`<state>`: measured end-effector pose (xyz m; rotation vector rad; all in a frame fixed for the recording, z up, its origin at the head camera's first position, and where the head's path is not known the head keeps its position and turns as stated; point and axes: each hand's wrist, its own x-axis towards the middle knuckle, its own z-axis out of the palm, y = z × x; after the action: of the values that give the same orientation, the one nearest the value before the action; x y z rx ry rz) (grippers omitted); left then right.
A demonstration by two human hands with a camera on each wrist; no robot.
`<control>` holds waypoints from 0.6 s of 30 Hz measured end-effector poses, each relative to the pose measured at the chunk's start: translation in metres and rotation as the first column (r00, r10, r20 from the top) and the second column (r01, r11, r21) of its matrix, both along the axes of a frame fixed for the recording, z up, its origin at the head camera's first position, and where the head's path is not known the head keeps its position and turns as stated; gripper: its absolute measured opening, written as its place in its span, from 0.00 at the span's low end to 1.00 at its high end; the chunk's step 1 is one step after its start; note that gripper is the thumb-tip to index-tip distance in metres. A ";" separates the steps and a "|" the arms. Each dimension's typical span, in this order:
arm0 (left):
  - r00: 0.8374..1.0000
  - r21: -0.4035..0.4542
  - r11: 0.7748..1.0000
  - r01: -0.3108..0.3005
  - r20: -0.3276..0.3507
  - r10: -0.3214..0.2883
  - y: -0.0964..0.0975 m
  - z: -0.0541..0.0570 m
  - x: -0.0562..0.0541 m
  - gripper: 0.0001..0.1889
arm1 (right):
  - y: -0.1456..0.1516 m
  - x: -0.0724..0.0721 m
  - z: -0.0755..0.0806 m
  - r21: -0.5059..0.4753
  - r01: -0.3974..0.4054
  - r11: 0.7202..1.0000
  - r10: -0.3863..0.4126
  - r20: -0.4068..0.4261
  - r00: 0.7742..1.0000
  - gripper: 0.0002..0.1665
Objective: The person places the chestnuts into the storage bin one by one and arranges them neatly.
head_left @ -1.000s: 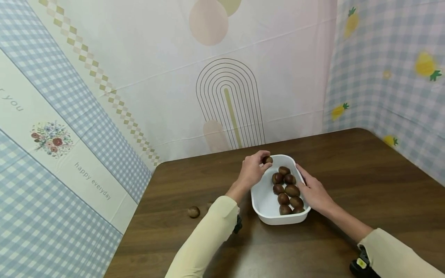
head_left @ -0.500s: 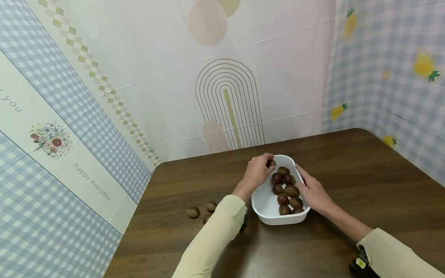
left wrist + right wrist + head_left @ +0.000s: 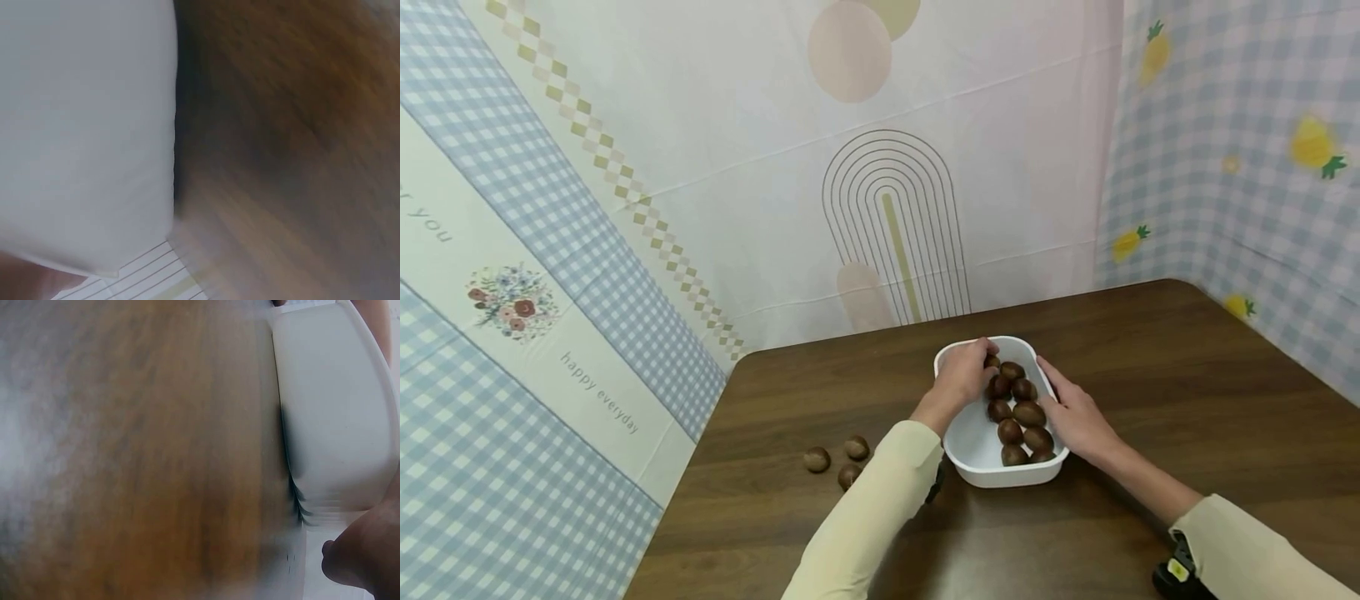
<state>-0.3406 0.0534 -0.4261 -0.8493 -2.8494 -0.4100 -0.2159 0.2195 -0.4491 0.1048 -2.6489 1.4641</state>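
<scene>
A white oval-cornered container point(image 3: 958, 446) stands on the table, with several brown chestnuts point(image 3: 1028, 414) along its right half. My left hand point(image 3: 961, 373) reaches over the left rim into the far part, its fingertips pinching a chestnut point(image 3: 992, 362) close beside the others. On the opposite side, my right hand point(image 3: 1078, 417) grips the container's right wall, thumb at the rim and fingers along the outside. The left wrist view is mostly filled by the container's wall point(image 3: 87, 125). In the right wrist view, part of the right hand point(image 3: 365, 550) shows by the container's end.
Three loose chestnuts lie on the brown table point(image 3: 760, 500) left of the container, one of them point(image 3: 817, 459) farthest left and another point(image 3: 850, 476) right by the left sleeve point(image 3: 872, 508). Patterned cloth point(image 3: 760, 208) hangs behind the table's far edge.
My left hand has moved right and lower into the container with its chestnut. The left sleeve has shifted right, uncovering more of the loose chestnuts. My right hand stays at the container's wall.
</scene>
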 end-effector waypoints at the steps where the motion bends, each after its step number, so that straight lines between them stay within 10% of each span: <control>1: 1.000 0.012 1.000 0.000 0.006 0.000 0.000 -0.001 0.000 0.16 | 0.000 0.000 0.000 0.001 0.003 1.000 -0.003 -0.002 1.000 0.40; 14: 0.993 0.190 0.982 -0.004 0.119 -0.019 -0.001 0.003 0.001 0.15 | 0.000 0.000 -0.001 0.000 0.007 1.000 -0.007 0.001 1.000 0.41; 18: 0.986 0.330 0.944 -0.002 0.157 -0.052 -0.012 0.013 -0.003 0.14 | 0.001 0.001 -0.002 -0.005 0.006 1.000 -0.006 0.001 1.000 0.41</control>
<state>-0.3431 0.0409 -0.4129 -0.8184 -2.7938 -0.9703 -0.2152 0.2205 -0.4510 0.0956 -2.6441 1.4695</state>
